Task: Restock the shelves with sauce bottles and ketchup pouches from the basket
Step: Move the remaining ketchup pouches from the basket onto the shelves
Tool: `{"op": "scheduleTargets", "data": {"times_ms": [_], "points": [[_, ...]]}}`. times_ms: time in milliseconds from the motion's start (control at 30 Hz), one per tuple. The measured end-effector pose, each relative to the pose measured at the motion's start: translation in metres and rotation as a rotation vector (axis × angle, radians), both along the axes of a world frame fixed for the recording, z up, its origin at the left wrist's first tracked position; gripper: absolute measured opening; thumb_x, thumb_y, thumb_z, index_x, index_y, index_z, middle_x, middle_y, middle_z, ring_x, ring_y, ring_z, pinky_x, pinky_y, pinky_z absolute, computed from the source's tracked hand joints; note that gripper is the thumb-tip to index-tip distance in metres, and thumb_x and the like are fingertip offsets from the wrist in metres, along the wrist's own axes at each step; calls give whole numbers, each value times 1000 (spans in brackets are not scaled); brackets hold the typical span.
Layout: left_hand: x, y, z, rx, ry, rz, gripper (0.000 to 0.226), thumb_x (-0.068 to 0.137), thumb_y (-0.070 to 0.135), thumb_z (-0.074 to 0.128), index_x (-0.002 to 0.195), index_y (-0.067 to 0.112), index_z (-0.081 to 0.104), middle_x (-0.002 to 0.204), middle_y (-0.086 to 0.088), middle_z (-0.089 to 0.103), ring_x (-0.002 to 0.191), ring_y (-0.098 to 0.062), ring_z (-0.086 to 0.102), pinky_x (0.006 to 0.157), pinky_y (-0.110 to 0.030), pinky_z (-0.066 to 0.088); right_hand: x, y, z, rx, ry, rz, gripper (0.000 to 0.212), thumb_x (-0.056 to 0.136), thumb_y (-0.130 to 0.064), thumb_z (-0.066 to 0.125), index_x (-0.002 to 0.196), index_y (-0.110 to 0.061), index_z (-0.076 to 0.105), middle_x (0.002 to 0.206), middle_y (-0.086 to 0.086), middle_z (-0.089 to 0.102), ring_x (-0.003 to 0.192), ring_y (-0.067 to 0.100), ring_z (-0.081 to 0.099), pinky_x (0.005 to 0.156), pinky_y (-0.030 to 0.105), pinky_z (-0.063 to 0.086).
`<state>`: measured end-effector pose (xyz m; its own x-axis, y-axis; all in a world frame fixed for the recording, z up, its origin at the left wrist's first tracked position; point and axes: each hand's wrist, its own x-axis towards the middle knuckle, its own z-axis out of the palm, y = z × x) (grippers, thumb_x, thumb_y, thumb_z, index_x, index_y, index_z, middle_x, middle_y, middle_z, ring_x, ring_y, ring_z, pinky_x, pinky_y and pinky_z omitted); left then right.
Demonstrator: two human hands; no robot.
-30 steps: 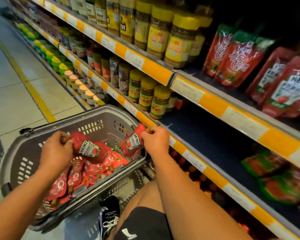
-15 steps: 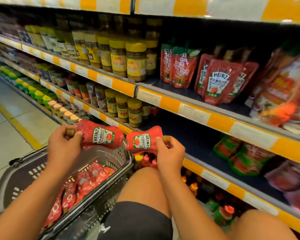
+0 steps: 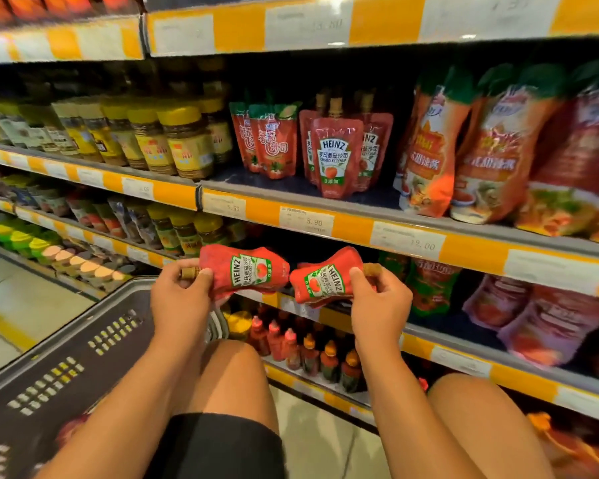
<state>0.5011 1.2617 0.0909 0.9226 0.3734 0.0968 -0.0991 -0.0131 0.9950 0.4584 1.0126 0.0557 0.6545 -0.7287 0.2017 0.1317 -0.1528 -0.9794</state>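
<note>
Two Heinz ketchup pouches are held below the shelved Heinz row (image 3: pixel 338 157), not yet placed. Left hand (image 3: pixel 180 299) is pinched on the cap end of the left pouch (image 3: pixel 246 273); right hand (image 3: pixel 381 305) is pinched on the cap end of the right pouch (image 3: pixel 324 283). Basket (image 3: pixel 83 354) is seen down-left of that row; contents mostly hidden, a red item glimpsed. Room is noted beside the row. Judged: restocking is mid-way, both pouches left to shelve.

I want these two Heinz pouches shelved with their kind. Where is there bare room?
Bare shelf lies in front of the green-topped pouches, left of the standing Heinz pouches. Right of them the tall orange pouches crowd the edge.
</note>
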Motion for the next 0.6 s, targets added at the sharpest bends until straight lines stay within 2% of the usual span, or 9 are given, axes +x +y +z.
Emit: {"op": "scheduleTargets", "data": {"times_ms": [133,200,300,367,400,467,600], "points": [[12,-38,-3,1,3,-40,27,97,10,68,84,33,71,77,4,73,84,-28,77,64,-44,65,0,-19,2,1,-21,-43,19,90,-29,72,71,-28,67,68,-8,67,67,10,62,60,35,54],[17,-53,-8,6,16,-61,22,98,12,68,87,31,71,76,8,73,83,-24,76,66,-46,65,1,-27,1,40,-21,-68,21,89,-26,74,69,-26,66,64,-7,65,62,7,57,58,33,51],[24,-73,-18,56,16,-75,12,99,16,67,95,27,70,92,-10,73,90,-34,73,74,-60,62,4,-35,-2,53,-26,-102,29,88,-22,77,64,-22,62,58,-7,60,55,5,50,55,28,45],[31,-84,-23,80,6,-85,11,98,17,67,94,27,70,93,-15,72,90,-37,72,73,-62,61,5,-39,-2,37,-23,-108,35,87,-22,78,59,-19,57,54,-9,57,51,4,46,51,20,39],[35,-89,-24,97,3,-90,10,98,18,66,95,26,70,93,-15,72,89,-36,72,73,-62,61,6,-41,-2,27,-24,-113,40,86,-21,78,56,-19,53,50,-11,54,48,4,44,48,15,34],[42,-96,-25,125,-6,-111,10,98,18,66,96,27,68,92,-8,74,87,-29,73,73,-59,61,9,-44,-2,-7,-22,-118,47,86,-20,78,52,-21,45,46,-12,46,46,4,42,45,13,32],[60,-105,-30,168,-73,-151,13,97,20,65,90,30,59,81,1,68,74,-15,69,69,-46,60,15,-45,-2,-44,-5,-102,45,85,-15,77,54,-29,47,54,-15,50,48,0,48,46,10,33]]}}
